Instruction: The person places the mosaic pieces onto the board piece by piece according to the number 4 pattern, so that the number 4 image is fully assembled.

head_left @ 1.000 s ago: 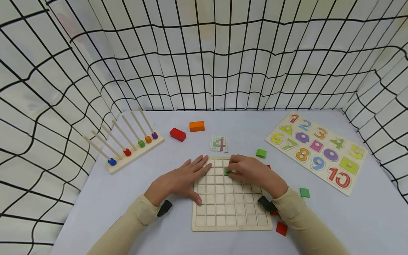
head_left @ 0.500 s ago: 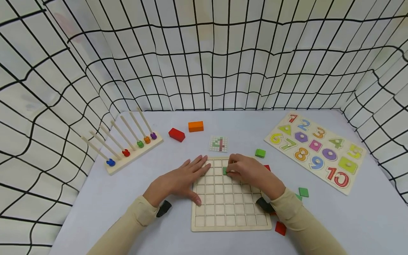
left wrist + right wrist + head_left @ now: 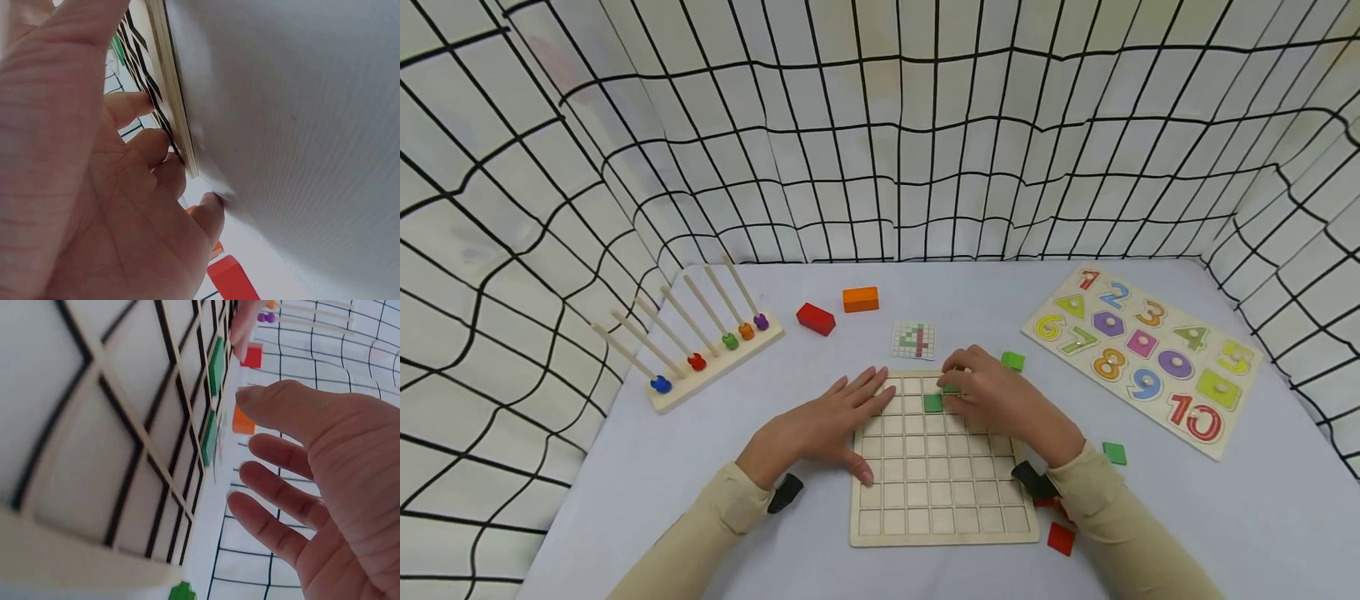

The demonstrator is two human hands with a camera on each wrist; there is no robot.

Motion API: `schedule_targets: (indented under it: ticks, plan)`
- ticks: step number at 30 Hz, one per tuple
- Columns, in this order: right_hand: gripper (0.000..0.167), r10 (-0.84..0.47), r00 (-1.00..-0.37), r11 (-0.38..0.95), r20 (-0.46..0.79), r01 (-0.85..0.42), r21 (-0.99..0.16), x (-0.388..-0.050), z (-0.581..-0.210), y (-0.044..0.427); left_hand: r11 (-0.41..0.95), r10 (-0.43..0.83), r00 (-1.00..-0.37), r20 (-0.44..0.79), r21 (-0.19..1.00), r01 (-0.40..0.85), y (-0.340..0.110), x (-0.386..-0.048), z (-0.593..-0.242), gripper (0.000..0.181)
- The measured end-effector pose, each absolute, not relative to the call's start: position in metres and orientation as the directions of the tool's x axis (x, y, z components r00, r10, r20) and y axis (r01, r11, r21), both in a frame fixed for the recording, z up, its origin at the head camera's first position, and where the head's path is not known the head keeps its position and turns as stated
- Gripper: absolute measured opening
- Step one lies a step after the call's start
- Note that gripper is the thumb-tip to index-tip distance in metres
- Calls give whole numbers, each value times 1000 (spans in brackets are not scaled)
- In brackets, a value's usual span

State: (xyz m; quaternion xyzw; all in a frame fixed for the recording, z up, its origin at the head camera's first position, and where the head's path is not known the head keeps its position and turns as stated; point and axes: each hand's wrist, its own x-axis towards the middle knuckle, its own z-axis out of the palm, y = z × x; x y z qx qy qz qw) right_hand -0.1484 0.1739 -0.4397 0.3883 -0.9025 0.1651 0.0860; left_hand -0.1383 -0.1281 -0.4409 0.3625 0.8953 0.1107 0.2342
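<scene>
A light wooden grid board (image 3: 917, 500) lies on the white table. My left hand (image 3: 827, 425) rests along its left edge with fingers spread; in the left wrist view the fingertips touch the board's side. One green square tile (image 3: 933, 403) sits in a cell near the board's top, and a second green tile (image 3: 951, 387) shows up and to its right, partly behind the fingers. My right hand (image 3: 996, 400) hovers just beside these tiles. The right wrist view shows its fingers relaxed, apart from the board, with nothing between them.
Behind the board lies a small pattern card (image 3: 914, 340). Orange (image 3: 861, 299) and red (image 3: 816, 318) blocks stand farther back. A peg rack (image 3: 715, 358) is left, a number puzzle (image 3: 1142, 358) right. Loose green (image 3: 1115, 453) and red (image 3: 1061, 539) tiles lie near the right forearm.
My right hand has let go of the green tile and moved slightly up and right, its fingers loosening. Both green tiles on the board now show. My left hand has stayed in place.
</scene>
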Motion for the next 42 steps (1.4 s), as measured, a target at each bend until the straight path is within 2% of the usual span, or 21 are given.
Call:
schedule_targets:
  ticks: [11, 19, 27, 36, 42]
  plan:
    - [21, -555, -800, 752, 229, -600, -273, -155, -434, 201, 706, 707, -626, -330, 381, 597, -129, -138, -440, 126]
    - [18, -493, -834, 789, 247, -548, -277, -160, -442, 225, 709, 704, -626, -335, 379, 595, -129, -139, -441, 126]
    - [17, -434, -877, 816, 208, -480, -323, -162, -446, 244, 705, 707, -627, -327, 389, 593, -129, -138, -440, 126]
    - [16, -421, -883, 799, 205, -469, -376, -166, -454, 253, 700, 712, -625, -321, 388, 599, -129, -137, -440, 125]
    - [17, -451, -852, 771, 265, -522, -365, -163, -451, 245, 702, 711, -625, -323, 387, 598, -130, -138, -441, 125]
